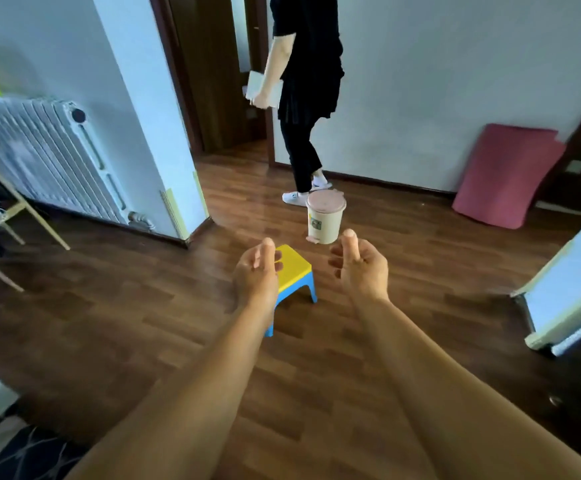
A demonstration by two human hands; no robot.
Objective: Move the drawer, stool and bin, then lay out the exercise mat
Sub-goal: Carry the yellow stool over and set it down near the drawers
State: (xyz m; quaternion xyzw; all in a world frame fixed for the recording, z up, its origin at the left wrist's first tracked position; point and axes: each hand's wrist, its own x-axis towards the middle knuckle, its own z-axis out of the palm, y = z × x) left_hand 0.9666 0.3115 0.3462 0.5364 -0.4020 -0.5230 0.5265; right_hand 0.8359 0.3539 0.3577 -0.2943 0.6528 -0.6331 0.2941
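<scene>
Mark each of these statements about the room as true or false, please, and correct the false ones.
1. The left hand grips the stool. False: both it and the right hand hold nothing.
2. The pedal bin stands on the floor beyond the stool. True.
3. The pink exercise mat lies flat on the floor. False: it leans folded against the wall.
4. The stool has a yellow seat and blue legs. True.
5. The bin's lid is open. False: it is closed.

hands (258, 271) (360, 268) above stool (294, 268), bin (325, 216) beyond
</scene>
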